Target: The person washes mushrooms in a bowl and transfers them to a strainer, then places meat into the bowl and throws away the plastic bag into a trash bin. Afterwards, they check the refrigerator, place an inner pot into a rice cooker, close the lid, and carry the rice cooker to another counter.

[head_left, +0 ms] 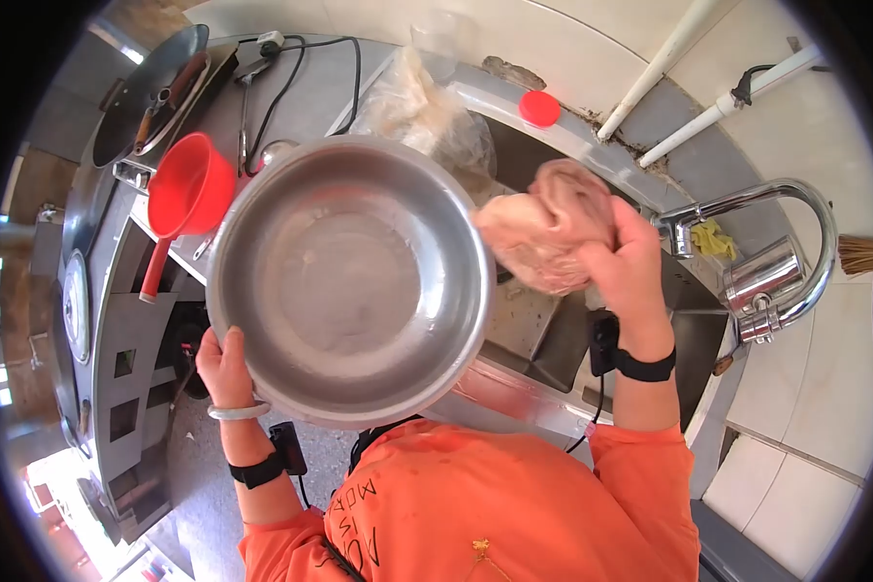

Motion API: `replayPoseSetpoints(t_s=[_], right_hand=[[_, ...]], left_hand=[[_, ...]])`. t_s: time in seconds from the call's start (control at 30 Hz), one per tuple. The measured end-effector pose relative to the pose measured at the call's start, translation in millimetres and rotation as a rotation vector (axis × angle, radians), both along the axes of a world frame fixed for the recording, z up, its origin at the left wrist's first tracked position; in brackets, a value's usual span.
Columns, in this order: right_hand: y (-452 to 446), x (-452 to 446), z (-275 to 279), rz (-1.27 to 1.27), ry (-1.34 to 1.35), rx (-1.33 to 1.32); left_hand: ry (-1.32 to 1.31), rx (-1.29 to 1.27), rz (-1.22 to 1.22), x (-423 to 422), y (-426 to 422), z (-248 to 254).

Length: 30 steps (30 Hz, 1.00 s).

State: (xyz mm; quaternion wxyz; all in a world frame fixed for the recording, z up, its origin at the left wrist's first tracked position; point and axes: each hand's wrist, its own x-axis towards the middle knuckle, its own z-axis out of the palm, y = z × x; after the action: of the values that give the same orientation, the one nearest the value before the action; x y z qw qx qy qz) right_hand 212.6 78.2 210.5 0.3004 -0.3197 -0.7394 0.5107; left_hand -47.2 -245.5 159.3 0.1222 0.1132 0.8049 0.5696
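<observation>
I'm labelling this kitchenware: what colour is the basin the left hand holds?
The basin is plain silver-grey, seen best in the head view.

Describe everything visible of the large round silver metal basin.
The basin looks like shiny steel, with a rounded rim, sloping walls and a flat bottom bearing a small pale spot. Held up, it shows its inside. The left hand grips its lower-left rim; whether the limp pinkish piece at right touches it is unclear.
</observation>
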Motion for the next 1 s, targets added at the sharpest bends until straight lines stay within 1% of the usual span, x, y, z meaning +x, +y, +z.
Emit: replayPoseSetpoints(t_s=[0.03, 0.07, 0.13, 0.17, 0.23, 0.3, 0.33, 0.4, 0.43, 0.5, 0.53, 0.6, 0.63, 0.67, 0.7, 0.73, 0.77, 0.8, 0.87, 0.9, 0.93, 1.0], right_hand=[[-12, -11, 10, 0.049, 0.071, -0.017], [-22, -20, 16, 0.053, 0.077, -0.01], [-33, -33, 22, 0.203, -0.186, 0.044], [-29, -37, 19, 0.206, -0.182, 0.048], [-8, -48, -2, 0.082, -0.267, 0.065], [27, -55, -38, 0.041, -0.278, 0.114], [41, -61, -52, 0.05, -0.265, 0.121], [63, -81, -78, 0.03, -0.21, 0.188], [71, -96, -89, 0.032, -0.194, 0.189], [78, -125, -107, 0.073, -0.223, 0.101], [77, -138, -113, 0.075, -0.21, 0.099], [71, -170, -122, -0.017, -0.386, 0.335], [65, -179, -127, -0.007, -0.449, 0.373], [68, -188, -141, 0.004, -0.435, 0.371], [70, -193, -161, 0.029, -0.376, 0.302], [65, -194, -168, 0.056, -0.325, 0.226], [67, -198, -173, 0.024, -0.404, 0.163], [68, -193, -179, 0.034, -0.416, 0.146], [70, -176, -159, 0.137, -0.399, 0.151], [77, -163, -172, 0.155, -0.24, 0.113], [78, -147, -167, 0.147, -0.256, 0.112], [71, -112, -144, 0.168, -0.205, -0.223]], left_hand=[[-0.003, 0.022, -0.001, -1, -2, -7], [0.003, 0.03, 0.002, -2, -5, -12], [-0.001, -0.002, 0.043, -5, -11, -18], [-0.005, 0.001, 0.041, -4, -14, -17], [-0.016, -0.021, 0.037, -3, -21, -6], [-0.02, -0.046, 0.045, -1, -28, -1], [-0.009, -0.04, 0.056, -1, -33, -3], [0.115, -0.215, 0.051, -4, -45, -5], [0.134, -0.214, 0.085, -2, -47, -3], [0.123, -0.254, 0.102, -1, -58, 2], [0.098, -0.292, 0.117, -1, -63, 4], [0.095, -0.281, 0.151, -1, -73, 8], [0.078, -0.268, 0.18, -2, -75, 9], [0.089, -0.272, 0.194, -4, -78, 6], [0.026, -0.199, 0.244, -6, -84, -1], [-0.041, -0.131, 0.294, -5, -90, -7], [-0.064, -0.193, 0.325, -6, -95, -12], [-0.074, -0.213, 0.331, -5, -103, -14], [-0.188, -0.118, 0.317, -6, -97, -13], [-0.25, -0.064, 0.308, -3, -96, -15], [-0.266, -0.066, 0.299, -1, -95, -17], [-0.403, -0.008, 0.324, 1, -92, -20]])
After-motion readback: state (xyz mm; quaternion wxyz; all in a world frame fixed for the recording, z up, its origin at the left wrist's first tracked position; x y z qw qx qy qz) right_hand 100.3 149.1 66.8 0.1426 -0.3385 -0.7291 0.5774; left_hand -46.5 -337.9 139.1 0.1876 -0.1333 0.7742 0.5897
